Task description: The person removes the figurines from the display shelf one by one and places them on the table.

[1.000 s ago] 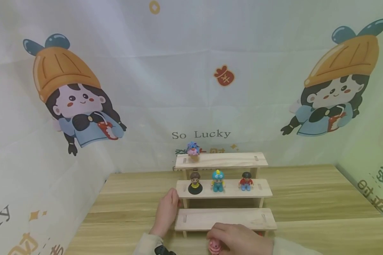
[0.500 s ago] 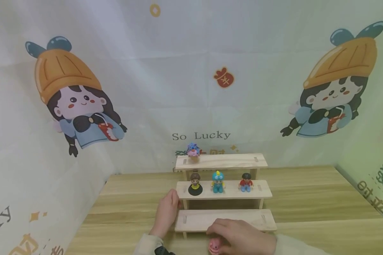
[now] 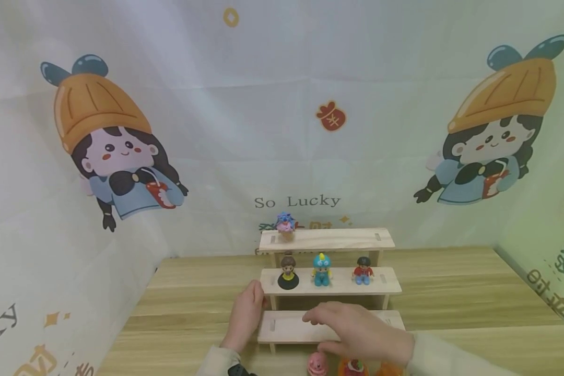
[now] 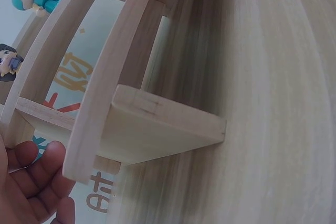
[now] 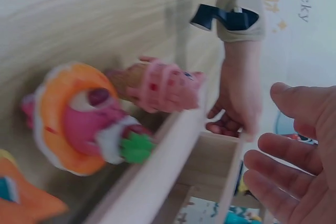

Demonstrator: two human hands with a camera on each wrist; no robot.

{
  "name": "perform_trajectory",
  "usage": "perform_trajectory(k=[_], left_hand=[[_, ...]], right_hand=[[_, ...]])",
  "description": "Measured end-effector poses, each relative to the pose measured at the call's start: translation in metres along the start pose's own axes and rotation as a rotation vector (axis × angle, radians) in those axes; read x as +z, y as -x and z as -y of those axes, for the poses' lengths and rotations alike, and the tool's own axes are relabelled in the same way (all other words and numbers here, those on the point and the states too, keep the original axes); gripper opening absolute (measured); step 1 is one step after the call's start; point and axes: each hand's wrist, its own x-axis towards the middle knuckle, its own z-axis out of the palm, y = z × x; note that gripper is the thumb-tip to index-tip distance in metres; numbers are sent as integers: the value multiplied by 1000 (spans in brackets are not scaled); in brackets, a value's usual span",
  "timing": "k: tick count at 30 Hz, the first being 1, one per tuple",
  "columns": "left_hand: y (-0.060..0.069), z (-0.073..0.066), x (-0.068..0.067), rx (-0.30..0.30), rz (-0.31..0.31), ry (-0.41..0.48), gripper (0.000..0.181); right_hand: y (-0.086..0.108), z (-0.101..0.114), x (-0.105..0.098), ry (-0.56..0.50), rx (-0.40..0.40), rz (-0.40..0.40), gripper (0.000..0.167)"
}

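The left hand [image 3: 246, 316] stays at the left end of a three-tiered wooden stand [image 3: 289, 326], its place unchanged from half a second earlier; to its right, a pink ice-cream figure [image 3: 317, 364] sits much where it was, but the right hand [image 3: 357, 331] has come off it and risen over the bottom tier, bringing into view a pink figure in an orange ring [image 5: 89, 129] and an orange toy [image 5: 26, 198].

The left hand, a black band [image 3: 238, 369] at its cuff, curls its fingers on the end of the stand beside the middle tier and holds it there. The right hand holds nothing, its fingers loosely extended and its thumb well apart from them, seen from above against the bottom tier.

The pink ice-cream figure stands on the wood-grain table [image 3: 183, 297] in front of the stand, right of the left hand and just below the right thumb in the head view, with the ringed figure close by and the orange toy farthest right. Above, from left, are a blue-topped ice-cream figure [image 3: 286, 227] on the top tier and, on the middle one, a brown-haired figure [image 3: 289, 272], a teal figure [image 3: 321, 271] and a red-jacketed figure [image 3: 363, 271].
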Motion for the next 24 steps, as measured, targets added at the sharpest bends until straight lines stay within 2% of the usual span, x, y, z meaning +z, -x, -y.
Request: perform_trajectory(k=[5, 8, 14, 24], left_hand=[[0, 1, 0, -2, 3, 3, 33], [0, 1, 0, -16, 9, 10, 33], [0, 2, 1, -30, 17, 14, 33], [-2, 3, 1, -15, 18, 6, 32]], right_hand=[[-9, -4, -10, 24, -33, -96, 39], [-14, -5, -14, 34, -36, -126, 39], [-22, -7, -21, 49, -25, -168, 41], [-40, -17, -46, 94, 31, -174, 41]])
